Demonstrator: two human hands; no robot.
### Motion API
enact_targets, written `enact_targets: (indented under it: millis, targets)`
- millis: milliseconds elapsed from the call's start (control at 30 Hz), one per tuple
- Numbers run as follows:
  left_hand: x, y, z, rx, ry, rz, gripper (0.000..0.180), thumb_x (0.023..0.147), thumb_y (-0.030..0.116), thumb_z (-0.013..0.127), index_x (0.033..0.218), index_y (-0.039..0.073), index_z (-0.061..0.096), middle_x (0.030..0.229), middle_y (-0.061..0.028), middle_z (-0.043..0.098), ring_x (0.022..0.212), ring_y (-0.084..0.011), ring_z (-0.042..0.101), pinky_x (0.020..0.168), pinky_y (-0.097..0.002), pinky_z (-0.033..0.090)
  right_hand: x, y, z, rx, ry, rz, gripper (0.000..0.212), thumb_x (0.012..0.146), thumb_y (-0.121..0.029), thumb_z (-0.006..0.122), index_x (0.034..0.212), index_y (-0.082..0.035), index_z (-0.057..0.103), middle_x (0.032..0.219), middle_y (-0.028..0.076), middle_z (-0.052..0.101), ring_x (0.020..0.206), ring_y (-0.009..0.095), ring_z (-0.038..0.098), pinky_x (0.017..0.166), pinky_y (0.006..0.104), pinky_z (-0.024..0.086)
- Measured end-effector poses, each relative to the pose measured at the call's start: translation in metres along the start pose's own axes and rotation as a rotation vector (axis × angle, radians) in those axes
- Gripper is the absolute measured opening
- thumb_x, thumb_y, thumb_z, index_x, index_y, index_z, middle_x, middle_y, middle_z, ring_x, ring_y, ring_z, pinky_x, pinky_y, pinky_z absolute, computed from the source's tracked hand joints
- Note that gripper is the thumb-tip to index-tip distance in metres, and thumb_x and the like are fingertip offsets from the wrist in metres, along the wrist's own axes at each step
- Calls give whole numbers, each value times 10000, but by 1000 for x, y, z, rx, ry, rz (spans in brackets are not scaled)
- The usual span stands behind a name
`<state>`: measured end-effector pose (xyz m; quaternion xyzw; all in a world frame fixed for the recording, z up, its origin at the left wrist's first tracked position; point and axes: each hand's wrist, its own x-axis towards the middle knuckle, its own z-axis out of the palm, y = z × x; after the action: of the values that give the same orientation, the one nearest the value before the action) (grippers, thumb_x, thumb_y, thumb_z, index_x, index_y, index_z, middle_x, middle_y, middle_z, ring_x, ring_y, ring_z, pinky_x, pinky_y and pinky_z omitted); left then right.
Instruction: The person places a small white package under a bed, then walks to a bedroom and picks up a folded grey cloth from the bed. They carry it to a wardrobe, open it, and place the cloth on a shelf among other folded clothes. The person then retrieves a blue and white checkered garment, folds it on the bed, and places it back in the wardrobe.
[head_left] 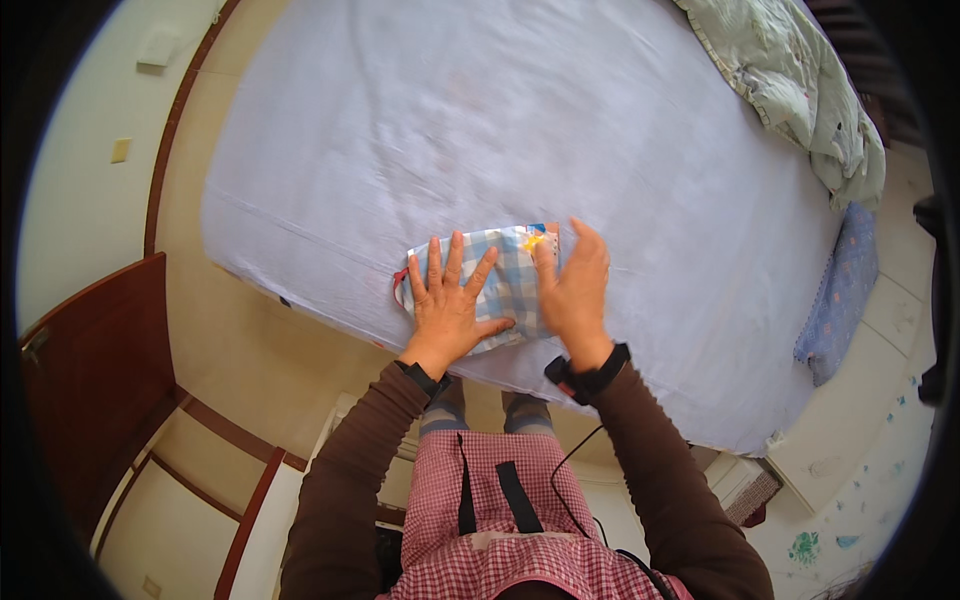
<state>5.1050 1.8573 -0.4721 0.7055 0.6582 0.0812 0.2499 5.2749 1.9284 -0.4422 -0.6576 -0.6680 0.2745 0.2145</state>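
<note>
A blue-and-white checked cloth bag (pixel 515 302) with a red cord loop (pixel 399 288) at its left end lies flat on the bed's near edge. A yellow figure (pixel 532 242) shows near its upper right corner, beside a strip of orange-brown edging. My left hand (pixel 447 312) presses on the bag's left half, palm down with fingers spread. Over its right end is my right hand (pixel 580 290), the thumb apart from the slightly bent fingers. Nothing shows between them, though the underside of this hand is hidden.
The bed (pixel 480 120) has a pale lavender sheet. A pale green patterned quilt (pixel 790 80) is bunched at the far right, above a blue patterned pillow (pixel 845 290). An open dark red-brown door (pixel 100 370) stands to the left. A black cable (pixel 565 480) hangs by my right arm.
</note>
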Motion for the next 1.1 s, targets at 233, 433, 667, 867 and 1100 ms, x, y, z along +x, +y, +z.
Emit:
enact_targets:
  millis: [233,433,667,867,1100]
  targets:
    - [-6,-8,31,282,90,-1,1111,673,684,724,1567,271,211,1636,-159,-2,1476,-461,-49,1121,-676,-28,-31,-5,48,-335,-288,-291,704,905,-493,579,1472,-104,427,1563,163,325,1473,317,244,1193,484,158]
    - [-20,-35,39,163,44,-99,1316,641,787,678,1579,131,29,1631,-186,-57,1473,-464,-80,1116,-677,-42,-30,71,52,-351,-171,-203,847,909,-589,520,1551,-113,239,1628,134,160,1510,299,116,1201,487,89]
    - [-23,-29,35,139,187,-204,1003,804,675,627,1570,201,187,1611,-226,31,1460,-449,53,1132,-629,48,-26,70,52,-386,-133,-212,810,934,-531,522,1543,-79,237,1610,146,208,1496,305,154,1198,466,111]
    - [-29,-2,47,-377,336,-537,918,831,414,745,1544,132,240,1514,-244,216,1311,-417,300,1077,-556,215,-39,70,49,-63,-16,-151,770,885,-301,692,1490,-12,315,1425,198,424,1290,366,403,1083,458,307]
    - [-8,-12,46,-1061,362,-641,687,836,123,736,1408,0,377,1273,-217,548,1174,-315,547,1014,-390,439,-12,68,14,761,-484,354,499,839,-95,734,1278,35,535,1158,79,638,1002,157,618,882,304,500]
